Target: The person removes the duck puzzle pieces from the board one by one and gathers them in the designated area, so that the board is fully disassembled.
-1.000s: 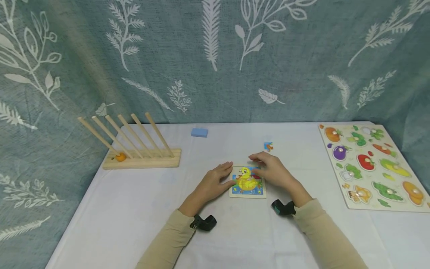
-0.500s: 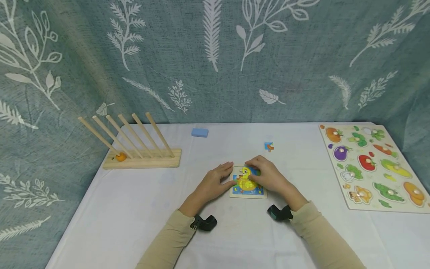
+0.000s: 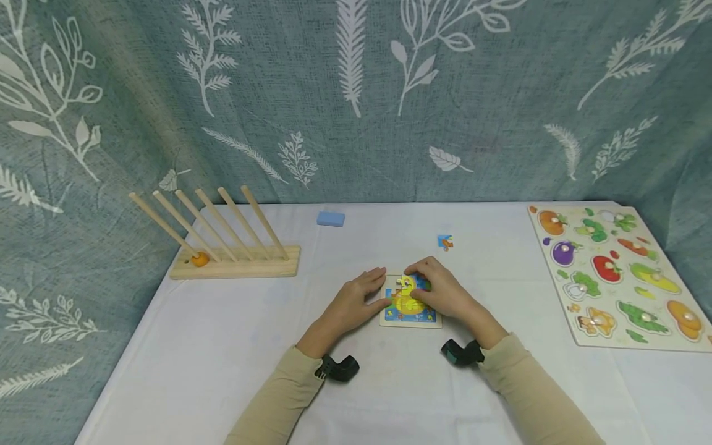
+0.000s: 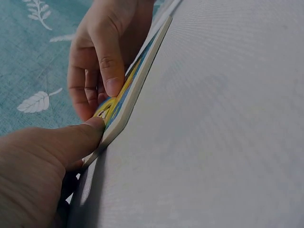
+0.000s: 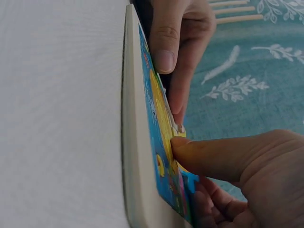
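Duck jigsaw: duck jigsaw [image 3: 408, 308] flat on the white worktop [image 3: 222, 346], about mid-width, well in from the back edge; same spot as 1 s ago. Pale patch at its upper left, no picture there.
Right hand: right hand [image 3: 439, 287] shifted left since 1 s ago, from the jigsaw's right part onto the duck; vs 0.5 s ago, practically no change. Fingers curled past the top rim, thumb down on the duck, pinching the jigsaw between; whether a single piece is gripped, can't tell.
Red patch: seen by the right thumb 1 s ago, now covered by the hand.
Left hand: left hand [image 3: 353, 301] unmoved. Fingers nearly straight at the jigsaw's upper-left corner, spread from thumb, which presses on the left rim.
Loose piece: blue-and-brown jigsaw piece [image 3: 445, 242], between jigsaw and back edge, slightly right; not moved.
Blue block: blue block [image 3: 330, 219] near the back edge, left of the jigsaw; same.
Peg rack: wooden peg rack [image 3: 261, 267] by the back-left corner, orange bead [image 3: 199, 260] at its leftmost peg; same.
Vegetable board: vegetable board [image 3: 609, 295] toward the back-right corner; same.
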A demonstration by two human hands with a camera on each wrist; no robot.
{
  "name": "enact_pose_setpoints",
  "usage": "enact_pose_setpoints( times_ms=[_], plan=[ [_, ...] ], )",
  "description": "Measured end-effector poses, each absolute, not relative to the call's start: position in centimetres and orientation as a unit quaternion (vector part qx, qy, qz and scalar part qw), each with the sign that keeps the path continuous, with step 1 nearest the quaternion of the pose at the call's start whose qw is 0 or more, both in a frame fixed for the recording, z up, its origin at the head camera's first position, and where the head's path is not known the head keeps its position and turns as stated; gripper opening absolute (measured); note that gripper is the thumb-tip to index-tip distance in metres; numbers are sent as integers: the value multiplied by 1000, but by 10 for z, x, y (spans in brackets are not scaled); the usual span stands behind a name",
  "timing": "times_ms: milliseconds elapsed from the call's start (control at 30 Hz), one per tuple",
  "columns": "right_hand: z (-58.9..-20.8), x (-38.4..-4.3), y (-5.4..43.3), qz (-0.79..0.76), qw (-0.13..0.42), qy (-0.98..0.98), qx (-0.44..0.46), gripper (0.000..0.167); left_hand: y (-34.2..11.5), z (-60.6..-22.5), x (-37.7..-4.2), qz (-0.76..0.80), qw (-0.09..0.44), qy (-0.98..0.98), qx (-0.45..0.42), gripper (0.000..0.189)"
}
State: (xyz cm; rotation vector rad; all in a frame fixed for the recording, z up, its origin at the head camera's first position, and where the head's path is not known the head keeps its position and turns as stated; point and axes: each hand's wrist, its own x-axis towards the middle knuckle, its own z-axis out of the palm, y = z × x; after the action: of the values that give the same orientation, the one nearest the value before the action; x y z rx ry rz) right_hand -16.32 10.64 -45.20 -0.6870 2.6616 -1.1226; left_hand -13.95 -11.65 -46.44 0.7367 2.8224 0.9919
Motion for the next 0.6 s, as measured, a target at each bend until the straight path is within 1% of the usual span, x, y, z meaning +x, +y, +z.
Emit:
enact_pose_setpoints(
  times_ms=[300, 600],
  plan=[
    [-458, -166, 108, -418, 89, 879, -210, 33, -117, -465, -139, 321, 26, 916, 241, 60],
    [-457, -165, 109, -426, 87, 878, -201, 33, -116, -467, -139, 319, 25, 917, 237, 61]
  ],
)
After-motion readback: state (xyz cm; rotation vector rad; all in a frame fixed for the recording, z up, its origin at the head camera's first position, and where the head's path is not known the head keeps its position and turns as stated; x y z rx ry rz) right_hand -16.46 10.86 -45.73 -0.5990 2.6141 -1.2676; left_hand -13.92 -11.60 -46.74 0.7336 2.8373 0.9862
